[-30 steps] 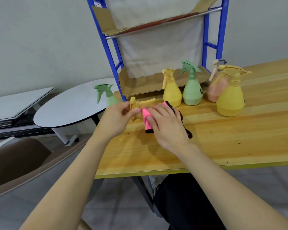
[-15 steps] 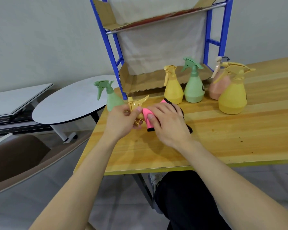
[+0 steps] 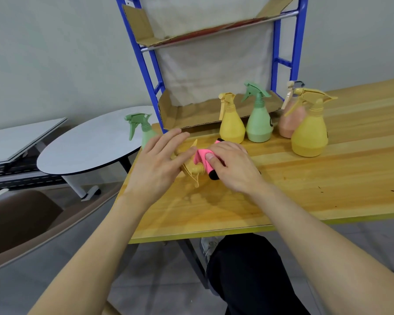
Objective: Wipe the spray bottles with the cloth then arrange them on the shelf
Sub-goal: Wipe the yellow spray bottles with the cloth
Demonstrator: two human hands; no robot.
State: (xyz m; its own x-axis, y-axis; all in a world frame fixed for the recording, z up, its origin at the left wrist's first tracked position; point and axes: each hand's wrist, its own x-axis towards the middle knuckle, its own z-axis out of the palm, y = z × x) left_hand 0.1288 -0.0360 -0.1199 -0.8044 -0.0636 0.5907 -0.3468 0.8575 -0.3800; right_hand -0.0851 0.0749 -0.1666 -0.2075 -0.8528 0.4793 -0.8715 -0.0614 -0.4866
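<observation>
Wooden worktop [image 3: 328, 178] carries everything, with a blue shelf [image 3: 280, 62] standing at its rear edge, lined in cardboard; shelf tiers hold no bottles yet.

Held bottle [image 3: 192, 170]: yellow, lying on its side in front of the shelf, sprayer head toward the person's left. Laid flat, presumably so the body can be rolled and rubbed all round without tipping.

Left hand [image 3: 157, 162]: fingers curled over the sprayer end, grip closed on it, steadying the bottle against the rubbing. Right hand [image 3: 232, 167]: grip closed around the cloth [image 3: 201, 156], pink with a black edge, pressed onto the bottle body. Most of the body is hidden beneath this hand and the cloth; only the neck and trigger show between the two hands.

Waiting bottles, all upright: small yellow [image 3: 231, 123] and green [image 3: 258, 120] just in front of the shelf base, side by side; pink [image 3: 289, 119] and large yellow [image 3: 309, 130] to the shelf's right, the yellow partly covering the pink; another green [image 3: 141, 130] at the shelf's left, behind the left hand.

Judgement: wiping step under way on one bottle; nothing yet arranged on the shelf.
</observation>
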